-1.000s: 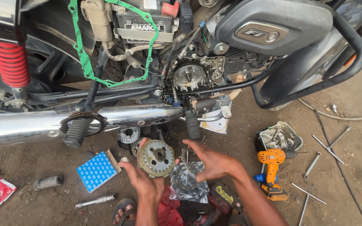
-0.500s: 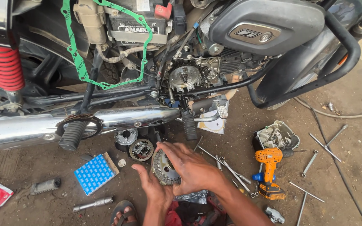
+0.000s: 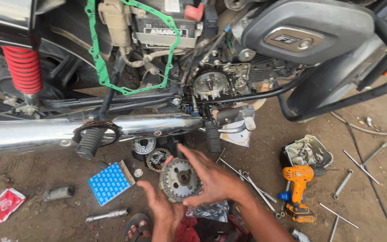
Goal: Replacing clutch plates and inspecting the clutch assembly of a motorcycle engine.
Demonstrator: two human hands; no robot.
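Note:
Both of my hands hold a round grey metal clutch part [image 3: 178, 179] with a toothed rim, low in the middle of the view. My left hand [image 3: 163, 205] cups it from below. My right hand [image 3: 211, 177] wraps its right side with fingers spread over the face. Above them stands a motorcycle with its engine side open, showing a round clutch hub [image 3: 209, 84]. Two more round clutch parts [image 3: 151, 152] lie on the dirt just beyond my hands.
A chrome exhaust pipe [image 3: 36, 134] runs across the left with a black footpeg [image 3: 88, 142]. A green gasket [image 3: 96, 54] hangs on the frame. A blue packet [image 3: 110, 182], an orange cordless drill [image 3: 296, 188], an engine cover [image 3: 309, 153], several long wrenches [image 3: 359, 163] and a red sachet [image 3: 4, 204] lie on the ground.
The round part came down from the area near the exhaust toward me. My right hand closed onto it from the right, and the view shifted slightly.

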